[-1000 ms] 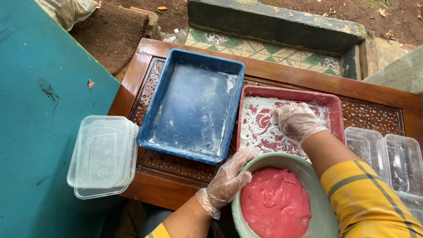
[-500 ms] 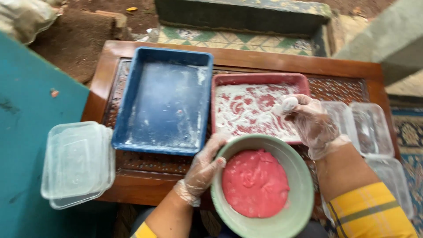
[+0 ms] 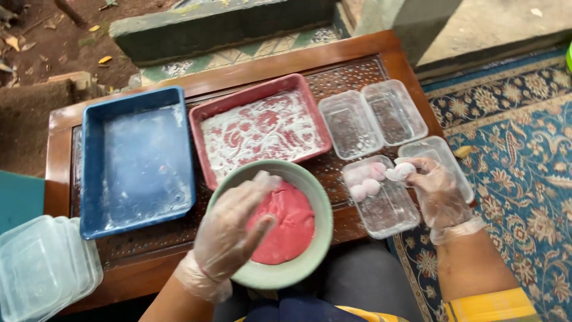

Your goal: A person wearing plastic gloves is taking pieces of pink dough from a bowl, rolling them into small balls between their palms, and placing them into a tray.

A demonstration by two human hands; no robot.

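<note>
Two gloves | left hand [image 3: 229, 229] spread over bowl [image 3: 310, 250] (pink dough [image 3: 289, 229]) | right hand [image 3: 438, 194] pinching ball [image 3: 400, 172]

Left hand [image 3: 229, 229], at 6 o'clock in the frame, wears a thin, clear disposable glove, wrinkled and bunched into a ruffled cuff at the wrist. Right hand [image 3: 438, 194], at 4 o'clock, wears a matching glove. A yellow sleeve with dark stripes, possibly navy, shows at 5 o'clock; dark clothing lies at the lower edge.
</note>
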